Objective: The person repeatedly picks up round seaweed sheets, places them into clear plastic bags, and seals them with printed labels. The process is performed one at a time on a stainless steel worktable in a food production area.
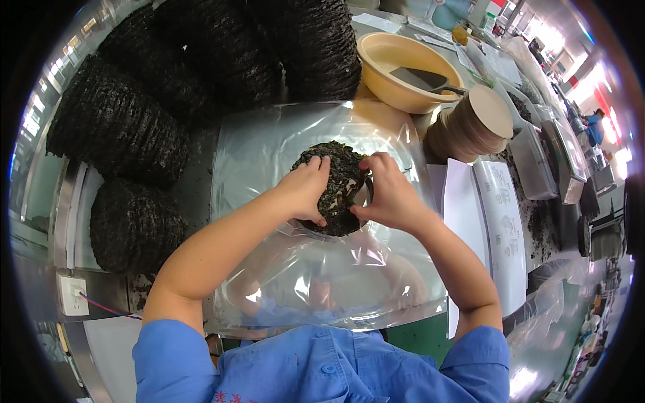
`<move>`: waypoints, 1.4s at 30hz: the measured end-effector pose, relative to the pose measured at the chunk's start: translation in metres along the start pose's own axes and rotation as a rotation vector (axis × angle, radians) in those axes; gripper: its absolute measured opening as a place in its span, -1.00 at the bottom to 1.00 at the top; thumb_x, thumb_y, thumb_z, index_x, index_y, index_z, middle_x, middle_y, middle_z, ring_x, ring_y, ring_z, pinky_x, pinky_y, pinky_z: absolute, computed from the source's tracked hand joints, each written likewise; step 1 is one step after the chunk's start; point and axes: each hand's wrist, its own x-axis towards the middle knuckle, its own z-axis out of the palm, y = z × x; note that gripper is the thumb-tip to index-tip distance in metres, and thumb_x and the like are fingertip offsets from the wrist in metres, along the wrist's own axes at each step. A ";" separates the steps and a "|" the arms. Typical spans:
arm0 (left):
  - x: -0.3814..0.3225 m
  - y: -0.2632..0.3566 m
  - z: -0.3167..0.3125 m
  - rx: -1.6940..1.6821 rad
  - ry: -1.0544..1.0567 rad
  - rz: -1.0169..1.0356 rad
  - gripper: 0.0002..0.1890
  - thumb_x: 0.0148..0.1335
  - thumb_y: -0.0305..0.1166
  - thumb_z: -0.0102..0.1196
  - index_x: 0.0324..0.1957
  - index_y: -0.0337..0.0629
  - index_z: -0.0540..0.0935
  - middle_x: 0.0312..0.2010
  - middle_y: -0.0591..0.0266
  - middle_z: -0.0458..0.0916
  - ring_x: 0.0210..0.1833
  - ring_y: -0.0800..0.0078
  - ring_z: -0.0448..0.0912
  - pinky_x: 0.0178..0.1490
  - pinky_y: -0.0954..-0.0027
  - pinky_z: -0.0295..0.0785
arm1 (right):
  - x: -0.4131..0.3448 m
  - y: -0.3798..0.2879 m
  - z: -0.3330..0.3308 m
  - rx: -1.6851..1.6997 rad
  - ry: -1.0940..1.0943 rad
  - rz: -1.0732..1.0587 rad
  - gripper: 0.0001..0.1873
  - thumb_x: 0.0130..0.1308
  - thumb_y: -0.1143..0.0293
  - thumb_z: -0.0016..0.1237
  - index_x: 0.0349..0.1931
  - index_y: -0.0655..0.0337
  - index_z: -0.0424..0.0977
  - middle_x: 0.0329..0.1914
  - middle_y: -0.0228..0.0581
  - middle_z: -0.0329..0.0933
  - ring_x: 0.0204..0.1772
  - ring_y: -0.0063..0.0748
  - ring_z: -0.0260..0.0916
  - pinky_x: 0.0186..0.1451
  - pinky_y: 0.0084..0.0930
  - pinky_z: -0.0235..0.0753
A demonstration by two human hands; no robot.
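Note:
A round disc of dried dark seaweed (332, 194) lies on clear plastic sheeting (317, 282) in front of me. My left hand (306, 189) rests on the disc's left part, fingers at its upper side and thumb near the lower edge. At its right side, my right hand (390, 194) curves thumb and fingertips around a torn or thin part of the rim, seemingly pinching seaweed. A pale patch shows through between the hands. Tall stacks of similar seaweed discs (121, 121) stand at the left and back, with a shorter stack (136, 226) below them.
Behind to the right are a yellow plastic basin (375, 65) holding a dark scoop (421, 79) and a stack of round tan discs (489, 113). Papers (499, 226) lie at the right, beside plastic bins (534, 161). A wall socket (74, 296) is at lower left. A distant person (594, 128) is far right.

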 end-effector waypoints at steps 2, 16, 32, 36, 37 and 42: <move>0.013 -0.002 0.000 0.010 -0.079 -0.022 0.45 -0.46 -0.11 0.69 0.44 -0.57 0.05 0.23 -0.22 0.35 0.20 -0.09 0.50 0.25 0.15 0.50 | 0.011 -0.003 -0.006 -0.016 0.019 -0.045 -0.10 -0.08 0.28 0.39 0.30 0.36 0.27 0.20 0.11 0.37 0.29 0.10 0.33 0.33 -0.19 0.42; 0.043 0.002 0.032 -0.018 -0.275 -0.162 0.19 -0.48 -0.48 0.68 0.30 -0.40 0.21 0.25 -0.15 0.36 0.17 -0.08 0.58 0.17 0.17 0.61 | 0.037 0.019 0.072 -0.427 -0.482 0.104 0.16 -0.35 0.35 0.59 0.28 0.62 0.15 0.07 0.28 0.43 0.13 0.15 0.53 0.14 -0.26 0.65; -0.255 -0.060 -0.026 -0.029 0.932 -0.103 -0.56 -0.03 -0.58 0.17 0.00 -0.18 0.66 0.11 0.08 0.57 0.23 0.06 0.52 0.29 0.09 0.44 | -0.051 0.036 0.047 -0.200 -0.034 -0.198 -0.80 0.27 0.44 0.09 -0.51 0.32 0.53 -0.38 -0.08 0.60 -0.02 -0.07 0.55 0.54 0.01 0.23; -0.338 -0.119 -0.044 0.093 0.939 -0.533 -0.36 -0.01 -0.47 0.18 0.23 -0.20 0.48 0.31 -0.02 0.46 0.42 -0.04 0.37 0.51 0.05 0.21 | -0.049 0.029 0.050 -0.144 -0.011 -0.222 -0.84 0.25 0.47 0.10 -0.51 0.32 0.54 -0.38 -0.10 0.61 -0.03 -0.09 0.56 0.55 0.03 0.23; -0.352 -0.130 -0.038 0.055 0.896 -0.594 -0.31 0.01 -0.45 0.18 0.29 -0.20 0.42 0.37 -0.02 0.43 0.45 -0.04 0.35 0.54 0.06 0.17 | -0.046 0.030 0.052 -0.148 -0.015 -0.231 -0.84 0.25 0.47 0.10 -0.51 0.32 0.54 -0.38 -0.11 0.61 -0.04 -0.10 0.56 0.54 0.03 0.24; -0.384 -0.159 -0.041 -0.273 0.802 -0.613 -0.40 0.13 -0.28 0.30 0.25 -0.13 0.54 0.43 0.12 0.38 0.47 0.14 0.33 0.50 0.14 0.24 | -0.045 0.032 0.055 -0.155 0.012 -0.259 -0.84 0.23 0.47 0.12 -0.52 0.31 0.55 -0.38 -0.14 0.61 -0.05 -0.13 0.56 0.53 0.02 0.27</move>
